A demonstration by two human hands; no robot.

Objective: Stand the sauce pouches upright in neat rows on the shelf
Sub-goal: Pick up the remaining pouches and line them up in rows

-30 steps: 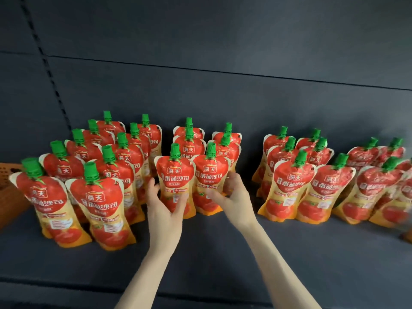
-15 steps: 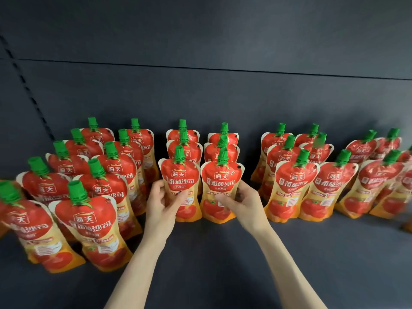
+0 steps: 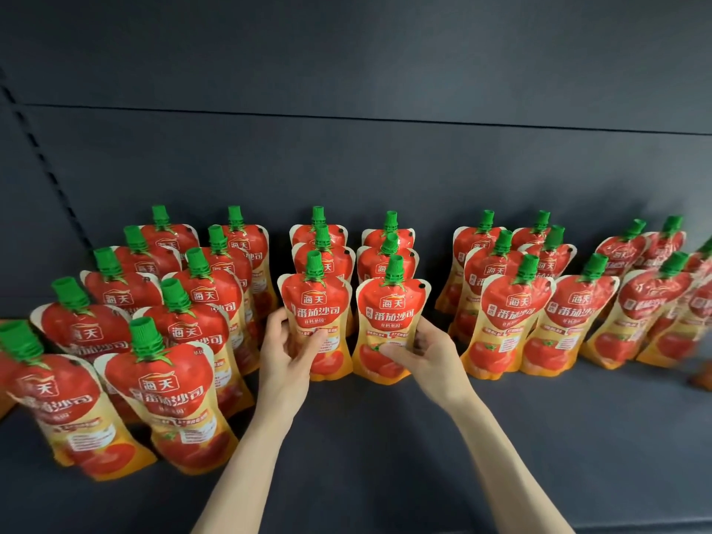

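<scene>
Your left hand (image 3: 287, 352) grips the front-left pouch (image 3: 316, 321), thumb curled across its label and fingers round its left edge. Your right hand (image 3: 424, 352) holds the front-right pouch (image 3: 391, 325) the same way by its right edge. Both pouches stand upright on the shelf (image 3: 385, 437), long axis vertical, green caps (image 3: 314, 264) up, labels facing you. Two more stand behind each, making two columns of three.

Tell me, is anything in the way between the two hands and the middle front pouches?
No, nothing visible. The left hand grips the left front pouch and the right hand grips the right front pouch, both standing on the shelf.
</scene>
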